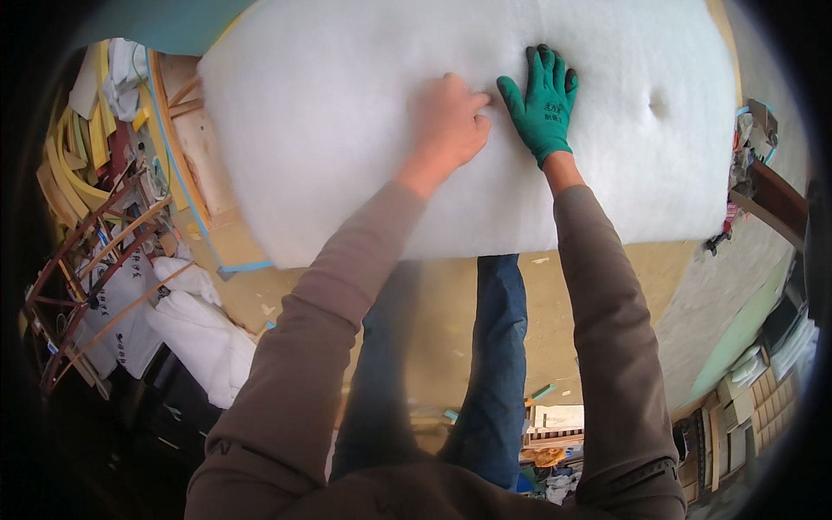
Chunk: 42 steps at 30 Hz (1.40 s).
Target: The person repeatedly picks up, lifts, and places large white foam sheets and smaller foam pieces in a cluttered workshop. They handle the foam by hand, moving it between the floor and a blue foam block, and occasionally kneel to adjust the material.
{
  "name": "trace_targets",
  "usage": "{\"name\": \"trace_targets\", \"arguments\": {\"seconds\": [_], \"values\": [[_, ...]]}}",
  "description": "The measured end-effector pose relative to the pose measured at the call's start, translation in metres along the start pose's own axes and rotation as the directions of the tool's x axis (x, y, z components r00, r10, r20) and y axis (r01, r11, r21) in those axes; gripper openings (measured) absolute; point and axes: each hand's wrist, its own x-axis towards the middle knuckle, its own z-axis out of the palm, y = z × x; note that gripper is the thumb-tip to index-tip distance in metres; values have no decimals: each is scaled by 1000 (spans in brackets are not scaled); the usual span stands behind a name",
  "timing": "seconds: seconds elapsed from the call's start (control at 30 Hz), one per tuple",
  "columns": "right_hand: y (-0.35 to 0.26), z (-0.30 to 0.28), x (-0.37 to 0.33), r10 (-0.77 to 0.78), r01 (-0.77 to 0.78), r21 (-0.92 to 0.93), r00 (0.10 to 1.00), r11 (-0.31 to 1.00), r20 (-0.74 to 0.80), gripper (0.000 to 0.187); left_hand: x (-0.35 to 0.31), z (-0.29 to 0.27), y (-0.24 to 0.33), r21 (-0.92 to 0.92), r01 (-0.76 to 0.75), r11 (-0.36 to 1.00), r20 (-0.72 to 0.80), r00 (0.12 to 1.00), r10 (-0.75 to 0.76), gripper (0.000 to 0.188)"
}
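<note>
A thick sheet of white fluffy batting (329, 130) spreads out in front of me. My left hand (446, 126), bare, rests over its middle with the fingers curled in; a blur hides whether anything is held in them. To its right lies my right hand (546, 104) in a green knit glove with dark fingertips. Its palm is down and the fingers stretch flat on the batting. A small dimple (658, 103) dents the batting further right.
A wooden frame (178, 130) with blue edging shows at the left under the batting. Beyond it are yellow foam strips (74, 165), a rusty metal rack (78, 269) and a white bundle (204, 334). Wooden pieces (737, 416) are stacked at lower right.
</note>
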Motion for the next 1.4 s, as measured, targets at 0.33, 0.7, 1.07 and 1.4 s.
{"name": "trace_targets", "arguments": {"seconds": [0.33, 0.7, 1.07, 1.4], "values": [[0, -4, -1, -21, 29, -97, 996, 995, 88, 96, -7, -10, -7, 122, -94, 988, 92, 992, 83, 33], [9, 7, -5, -28, 41, -124, 994, 991, 108, 86, -8, -16, 0, 244, -99, 965, 122, 990, 70, 34], [19, 14, -8, -99, 105, -201, 994, 974, 37, 88, 21, 30, 19, 482, -57, 874, 224, 973, -60, 21], [30, 12, -8, -126, 132, -256, 991, 958, 39, 84, -27, -14, -16, 48, -161, 986, -111, 980, 165, 56]]}}
